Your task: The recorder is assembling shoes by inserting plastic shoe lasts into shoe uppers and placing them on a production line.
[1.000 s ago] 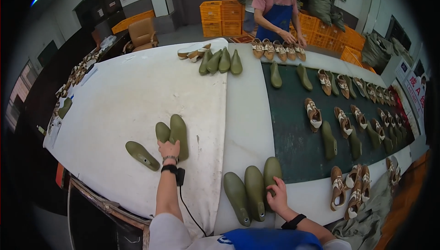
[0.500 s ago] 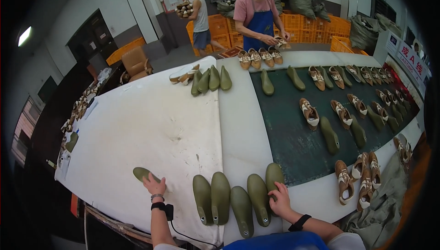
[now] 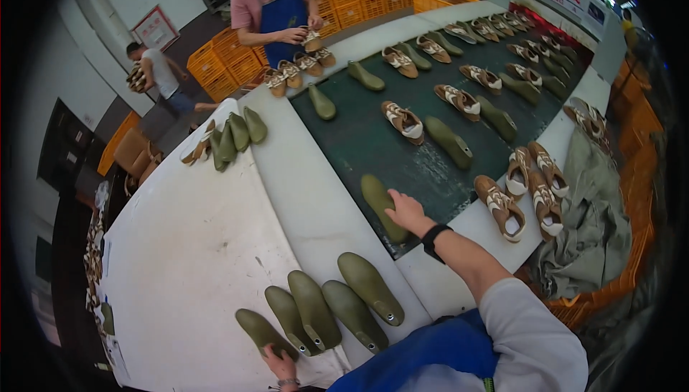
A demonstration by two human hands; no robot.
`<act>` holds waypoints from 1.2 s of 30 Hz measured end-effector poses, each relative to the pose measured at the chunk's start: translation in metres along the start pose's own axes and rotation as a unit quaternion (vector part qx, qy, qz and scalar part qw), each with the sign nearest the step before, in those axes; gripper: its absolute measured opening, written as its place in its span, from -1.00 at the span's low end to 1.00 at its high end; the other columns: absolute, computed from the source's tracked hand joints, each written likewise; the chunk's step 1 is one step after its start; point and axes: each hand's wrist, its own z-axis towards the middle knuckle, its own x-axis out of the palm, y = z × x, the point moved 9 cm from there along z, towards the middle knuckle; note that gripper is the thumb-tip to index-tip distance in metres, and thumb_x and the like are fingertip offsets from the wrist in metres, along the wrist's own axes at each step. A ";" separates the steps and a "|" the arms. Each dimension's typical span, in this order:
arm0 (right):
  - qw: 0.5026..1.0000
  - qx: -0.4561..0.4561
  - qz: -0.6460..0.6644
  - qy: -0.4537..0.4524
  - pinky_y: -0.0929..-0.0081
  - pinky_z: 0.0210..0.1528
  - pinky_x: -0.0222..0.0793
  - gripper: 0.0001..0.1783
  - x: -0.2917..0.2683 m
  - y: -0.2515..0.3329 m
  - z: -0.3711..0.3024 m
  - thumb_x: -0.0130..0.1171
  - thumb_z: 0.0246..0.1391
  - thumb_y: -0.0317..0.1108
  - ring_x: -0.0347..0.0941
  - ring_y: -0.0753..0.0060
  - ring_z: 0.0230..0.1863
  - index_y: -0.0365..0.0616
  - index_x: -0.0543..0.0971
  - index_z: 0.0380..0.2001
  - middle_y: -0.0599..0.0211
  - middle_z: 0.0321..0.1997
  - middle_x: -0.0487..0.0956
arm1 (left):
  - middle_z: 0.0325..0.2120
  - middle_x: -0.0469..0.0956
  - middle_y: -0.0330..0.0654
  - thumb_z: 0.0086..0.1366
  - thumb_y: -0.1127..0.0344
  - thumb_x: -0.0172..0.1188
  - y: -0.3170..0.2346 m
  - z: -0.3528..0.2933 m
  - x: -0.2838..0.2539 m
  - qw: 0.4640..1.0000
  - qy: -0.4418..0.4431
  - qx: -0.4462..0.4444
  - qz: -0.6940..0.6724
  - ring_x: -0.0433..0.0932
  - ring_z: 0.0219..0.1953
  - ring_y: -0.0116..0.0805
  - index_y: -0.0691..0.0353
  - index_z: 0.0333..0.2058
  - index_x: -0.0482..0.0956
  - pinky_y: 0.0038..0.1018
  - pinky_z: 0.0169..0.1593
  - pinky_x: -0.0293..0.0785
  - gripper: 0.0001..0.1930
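On the near corner of the dark green work surface (image 3: 430, 184) lies an olive-green shoe last (image 3: 375, 202); my right hand (image 3: 406, 212) grips its near end. Low in the view, my left hand (image 3: 278, 365) holds the heel end of another green last (image 3: 258, 329), which rests on the white cloth. Just right of it, several more lasts lie in a row along the white table edge, including a last (image 3: 312, 306) and a last (image 3: 369, 284). Small metal-rimmed holes show in their heel ends. The left fingers are partly hidden behind the last.
Brown-and-white sneakers (image 3: 500, 207) stand right of my right arm, beside grey sacking (image 3: 592, 198) and an orange crate (image 3: 639, 212). More sneakers and lasts line the green surface. Across the table, a co-worker in a blue apron (image 3: 285, 22) handles a shoe; another person carries shoes.
The view has swung right. My right hand has brought a last from the row onto the green surface. My left hand has brought its last close to the row.
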 end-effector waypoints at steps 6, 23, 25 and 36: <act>0.991 0.089 -0.064 0.071 0.24 -0.19 0.43 -0.46 0.023 -0.037 0.010 0.14 -0.09 -0.07 0.52 0.06 -0.22 -0.33 0.35 -0.21 -0.07 -0.30 0.55 | -0.15 0.38 0.18 0.03 0.36 0.19 -0.051 -0.076 0.016 0.998 -0.003 0.043 0.049 0.35 -0.10 0.13 0.23 -0.06 0.36 -0.18 -0.03 0.29 -0.56; 0.966 0.094 -0.242 -0.005 0.30 -0.41 0.43 -0.72 -0.182 -0.174 -0.201 0.01 -0.08 -0.42 0.54 0.13 -0.40 -0.01 0.53 -0.23 0.22 -0.37 0.57 | 0.03 0.23 0.20 0.07 0.23 0.21 -0.140 -0.026 -0.038 0.976 -0.092 0.183 0.068 0.15 0.09 0.22 0.30 -0.04 0.37 -0.07 0.17 0.06 -0.51; 0.964 0.155 -0.217 -0.021 0.24 -0.40 0.42 -0.68 -0.173 -0.192 -0.228 -0.02 -0.06 -0.44 0.52 0.09 -0.40 0.05 0.46 -0.16 0.18 -0.42 0.56 | -0.11 0.39 0.06 0.09 0.48 0.07 -0.198 -0.016 -0.028 0.967 -0.042 0.233 -0.097 0.34 -0.02 -0.08 0.32 -0.05 0.35 -0.29 0.07 0.21 -0.61; 0.976 -0.154 0.107 0.109 0.24 -0.38 0.35 -0.84 -0.098 -0.014 -0.263 0.14 -0.10 -0.27 0.45 0.05 -0.44 0.02 0.41 -0.43 0.22 -0.54 0.49 | -0.06 0.34 0.15 -0.04 0.28 0.27 -0.416 -0.133 0.219 0.805 0.490 0.209 -0.261 0.43 -0.06 -0.08 0.29 0.13 0.09 -0.37 -0.05 0.40 -0.23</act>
